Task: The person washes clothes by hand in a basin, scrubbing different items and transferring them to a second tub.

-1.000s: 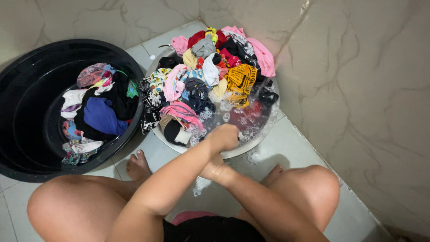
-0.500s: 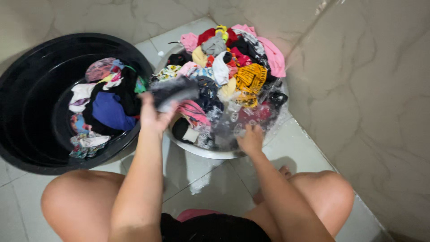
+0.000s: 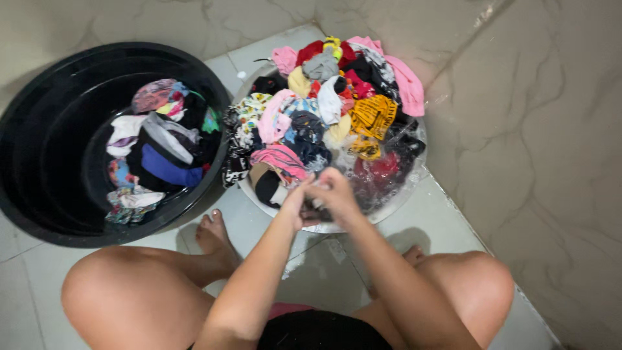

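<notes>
Both hands are meeting at the near rim of the light basin (image 3: 395,209), the left hand (image 3: 297,202) and right hand (image 3: 337,194) curled shut on a dark wet garment (image 3: 319,214), pinching it between them, likely for scrubbing over the water. Beyond the hands, the basin is heaping with coloured clothes (image 3: 324,110). Left of the basin, touching it, a black tub (image 3: 39,129) is holding a smaller pile (image 3: 159,146), kept separate. The person is squatting on the tiled floor (image 3: 324,259).
</notes>
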